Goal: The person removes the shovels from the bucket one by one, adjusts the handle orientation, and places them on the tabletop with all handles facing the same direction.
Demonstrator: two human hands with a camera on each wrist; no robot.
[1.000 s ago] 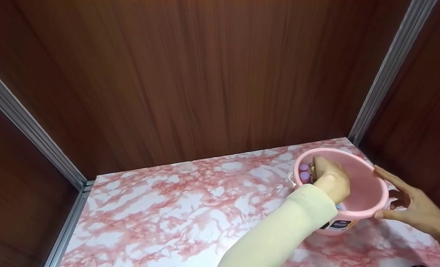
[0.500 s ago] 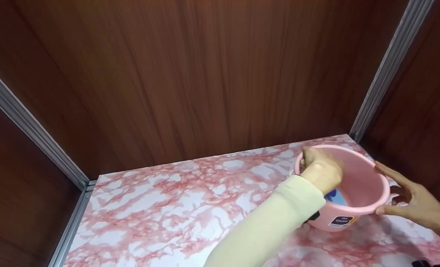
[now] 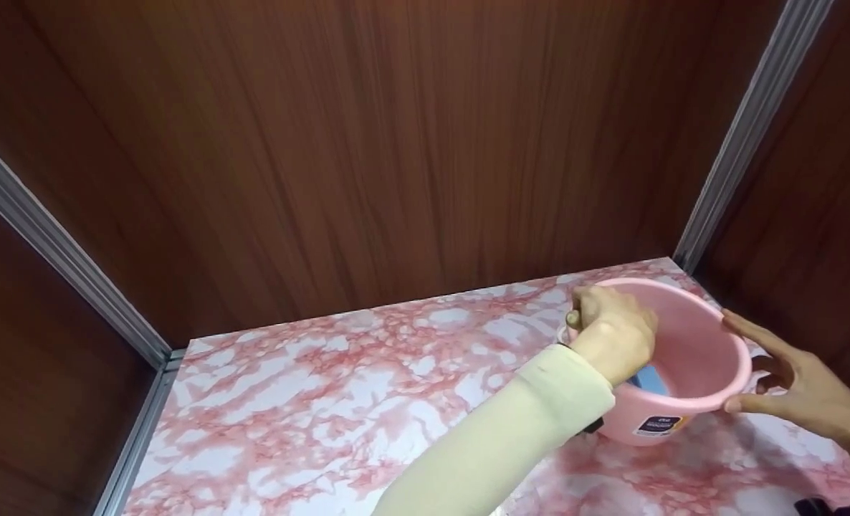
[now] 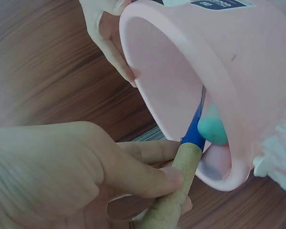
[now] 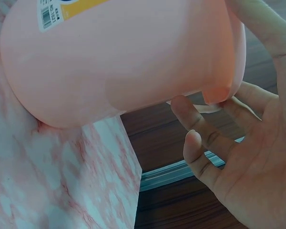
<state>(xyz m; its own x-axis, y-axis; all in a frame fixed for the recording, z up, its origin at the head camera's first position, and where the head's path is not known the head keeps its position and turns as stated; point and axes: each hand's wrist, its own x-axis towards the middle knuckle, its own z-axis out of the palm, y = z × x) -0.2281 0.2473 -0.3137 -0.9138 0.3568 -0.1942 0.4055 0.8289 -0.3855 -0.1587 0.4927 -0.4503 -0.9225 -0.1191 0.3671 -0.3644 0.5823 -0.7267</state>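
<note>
My left hand (image 3: 615, 333) is at the left rim of a pink bucket (image 3: 694, 344), back of the hand up. It grips the pale wooden handle (image 4: 185, 167) of a small tool with a blue neck (image 4: 194, 129) and a thin metal part; its head is hidden in the bucket. Beside the neck, inside the rim, lie a teal rounded thing (image 4: 213, 130) and a pinkish-purple rounded end (image 4: 217, 160). Something light blue (image 3: 652, 381) shows deeper in. On the bucket's right side my right hand (image 3: 801, 390) holds the rim, thumb near and fingers at the far side.
The bucket stands on a pink-and-white marbled tabletop (image 3: 310, 416), close to its back right corner. Dark wood panels (image 3: 411, 143) with grey metal corner strips (image 3: 747, 143) rise behind and at both sides. A dark object (image 3: 812, 506) shows at the lower right edge.
My left hand has risen slightly and moved left from inside the bucket to its left rim, bringing the wooden handle end into view. My right hand keeps its place on the bucket.
</note>
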